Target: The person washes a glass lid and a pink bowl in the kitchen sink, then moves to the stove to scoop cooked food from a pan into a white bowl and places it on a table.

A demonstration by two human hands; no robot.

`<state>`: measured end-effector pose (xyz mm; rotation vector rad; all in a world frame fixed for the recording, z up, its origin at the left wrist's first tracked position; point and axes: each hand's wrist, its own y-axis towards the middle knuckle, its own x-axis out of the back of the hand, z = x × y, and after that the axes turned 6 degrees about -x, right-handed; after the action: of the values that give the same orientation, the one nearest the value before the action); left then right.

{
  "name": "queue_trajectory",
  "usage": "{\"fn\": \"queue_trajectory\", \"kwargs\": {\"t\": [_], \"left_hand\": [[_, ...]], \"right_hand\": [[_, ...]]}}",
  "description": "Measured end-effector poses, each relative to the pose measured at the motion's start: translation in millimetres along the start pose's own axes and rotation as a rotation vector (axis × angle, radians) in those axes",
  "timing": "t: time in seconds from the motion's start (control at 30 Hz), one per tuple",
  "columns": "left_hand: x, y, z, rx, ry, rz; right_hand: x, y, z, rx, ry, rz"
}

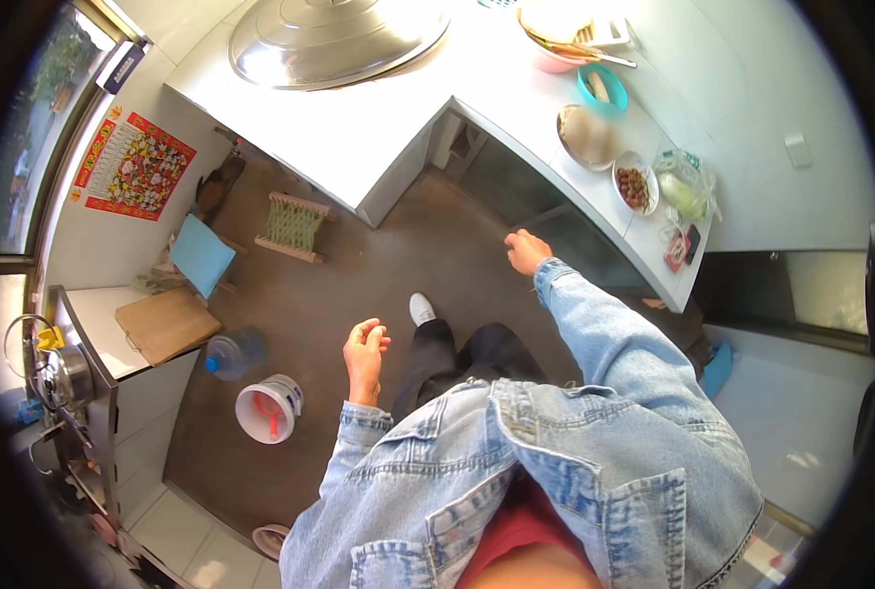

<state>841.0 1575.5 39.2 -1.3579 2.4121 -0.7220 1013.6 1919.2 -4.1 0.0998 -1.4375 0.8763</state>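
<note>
Over the brown floor, my left hand (364,361) hangs with its fingers loosely curled and apart, holding nothing. It is nearest to a white bucket (290,397) with a red thing inside. My right hand (528,252) is stretched forward, its fingers bent, near the edge of the white counter (562,173); whether its fingers are closed I cannot tell, and no object shows in it. On that counter stand a bowl of dark red round fruit (633,187), a turquoise bowl (603,88), a plastic bag of green vegetables (684,188) and a large metal lid (334,37).
A low woven stool (291,227), a large clear water bottle (237,354) and a light blue panel (203,254) are to the left. A brown board (166,324) lies on the left cabinet. The counter's corner (369,213) juts out ahead.
</note>
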Motion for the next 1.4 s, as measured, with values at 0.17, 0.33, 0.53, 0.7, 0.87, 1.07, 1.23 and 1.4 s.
{"fn": "queue_trajectory", "kwargs": {"t": [0.17,0.33,0.53,0.7,0.87,1.07,1.23,1.4], "left_hand": [[-32,-13,22,0.091,-0.086,-0.183],[-60,-52,84,0.287,-0.162,-0.546],[-167,-88,154,0.536,-0.315,-0.807],[-240,-78,192,0.62,-0.444,-0.7],[-264,-76,204,0.665,-0.474,-0.761],[-266,-74,222,0.634,-0.532,-0.74],[-255,-65,220,0.638,-0.463,-0.702],[-230,-53,218,0.623,-0.339,-0.643]], "right_hand": [[0,120,3,0.155,-0.278,0.033],[-29,232,18,0.357,-0.574,-0.047],[-112,359,-4,0.566,-0.891,-0.18],[-146,426,-62,0.456,-0.989,-0.268],[-149,414,-71,0.613,-1.234,-0.145],[-161,380,-130,0.425,-1.126,0.069],[-158,345,-130,-0.012,-0.691,-0.053],[-153,397,-112,-0.776,0.802,-0.612]]}}
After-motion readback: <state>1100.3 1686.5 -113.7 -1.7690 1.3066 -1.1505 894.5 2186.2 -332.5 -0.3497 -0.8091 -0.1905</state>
